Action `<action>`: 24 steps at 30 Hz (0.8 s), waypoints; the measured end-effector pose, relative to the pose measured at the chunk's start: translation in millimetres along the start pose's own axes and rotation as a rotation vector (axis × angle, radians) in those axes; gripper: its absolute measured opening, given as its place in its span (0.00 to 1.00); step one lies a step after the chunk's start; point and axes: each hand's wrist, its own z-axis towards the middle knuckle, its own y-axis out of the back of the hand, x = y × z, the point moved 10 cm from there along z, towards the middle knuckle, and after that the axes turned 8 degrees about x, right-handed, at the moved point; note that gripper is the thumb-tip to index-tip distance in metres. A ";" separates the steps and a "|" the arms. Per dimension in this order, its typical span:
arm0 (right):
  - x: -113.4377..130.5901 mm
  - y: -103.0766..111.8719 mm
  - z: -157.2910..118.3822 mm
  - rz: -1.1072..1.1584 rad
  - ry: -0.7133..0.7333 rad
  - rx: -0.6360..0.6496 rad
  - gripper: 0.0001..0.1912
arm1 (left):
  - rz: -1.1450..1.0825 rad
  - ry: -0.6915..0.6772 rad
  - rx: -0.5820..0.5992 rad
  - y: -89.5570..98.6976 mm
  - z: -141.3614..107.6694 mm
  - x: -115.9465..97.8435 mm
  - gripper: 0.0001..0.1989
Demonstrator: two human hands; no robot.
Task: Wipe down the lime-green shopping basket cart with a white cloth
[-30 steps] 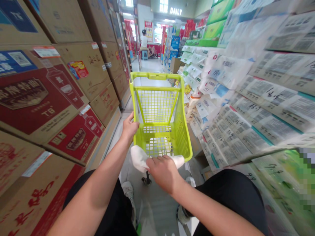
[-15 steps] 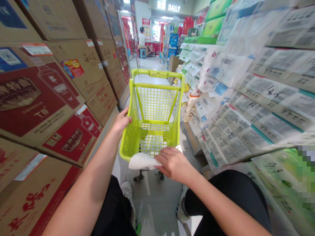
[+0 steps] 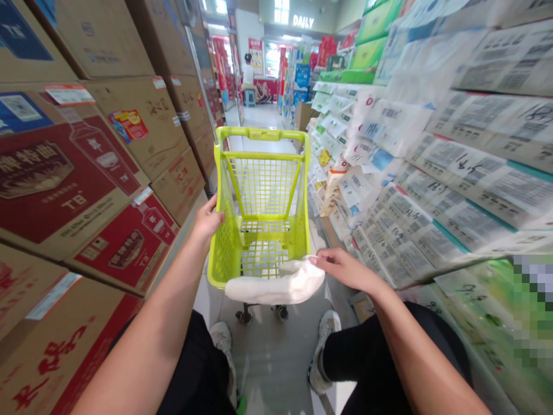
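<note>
A lime-green plastic shopping cart (image 3: 261, 135) stands between my knees, its slatted basket holding nothing I can see. My left hand (image 3: 209, 218) is closed around the upper left edge of the basket. A white cloth (image 3: 268, 288) lies draped along the near rim, bunched up at its right end. There my right hand (image 3: 334, 265) pinches the cloth's edge between thumb and fingers, close to the near right corner. Small black casters (image 3: 244, 317) show under the basket.
Stacked cardboard cartons (image 3: 142, 127) wall the aisle on the left. Packs of tissue (image 3: 415, 213) are piled along the right. Far ahead a person (image 3: 247, 72) sits on a blue stool (image 3: 249, 98). My shoes (image 3: 326, 340) are on the tiled floor beside the cart.
My right hand has moved from the middle of the near rim to its right corner, so more of the white cloth shows. The cart has shifted slightly left; my left hand still grips it.
</note>
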 end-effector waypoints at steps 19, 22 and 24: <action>59.9 101.2 25.6 -0.600 -0.032 -0.823 0.21 | 0.064 0.014 0.024 7.9 -8.4 3.5 0.47; 68.8 64.0 15.8 -0.666 -0.160 -0.773 0.33 | 0.070 0.015 0.041 7.5 -10.8 5.2 0.47; 61.5 31.7 17.0 -0.643 -0.275 -0.600 0.44 | 0.067 -0.010 0.055 7.8 -9.8 6.3 0.47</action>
